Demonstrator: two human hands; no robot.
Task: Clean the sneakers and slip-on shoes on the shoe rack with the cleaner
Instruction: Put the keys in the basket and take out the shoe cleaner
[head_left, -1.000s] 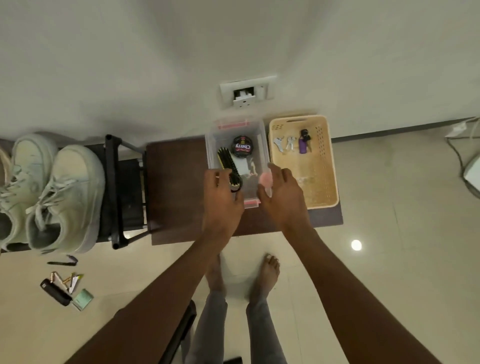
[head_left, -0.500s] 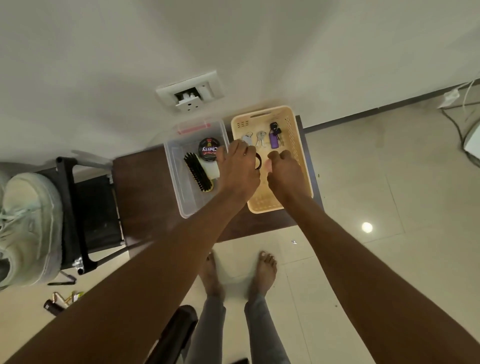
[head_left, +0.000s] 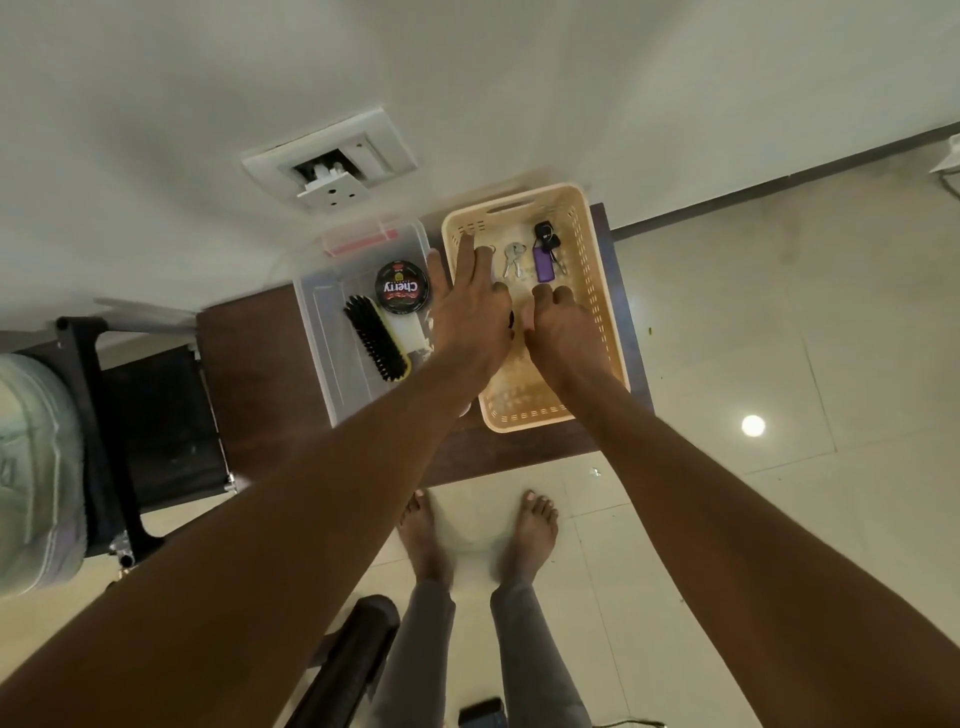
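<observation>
Left hand spread flat over beige basket, right hand curled, grip unclear, "Cherry" tin beside.

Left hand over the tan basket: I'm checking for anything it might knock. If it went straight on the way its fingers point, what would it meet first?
Probably the basket's far wall; the left hand points there. The silver keys lie just right of that line. Height is unclear.

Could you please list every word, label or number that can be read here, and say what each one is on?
"Cherry": white letters on the lid of the round black tin in the clear plastic box, upside down to the camera.
Smaller print on the tin lid: too small to read.
Nothing else bears readable text.
</observation>
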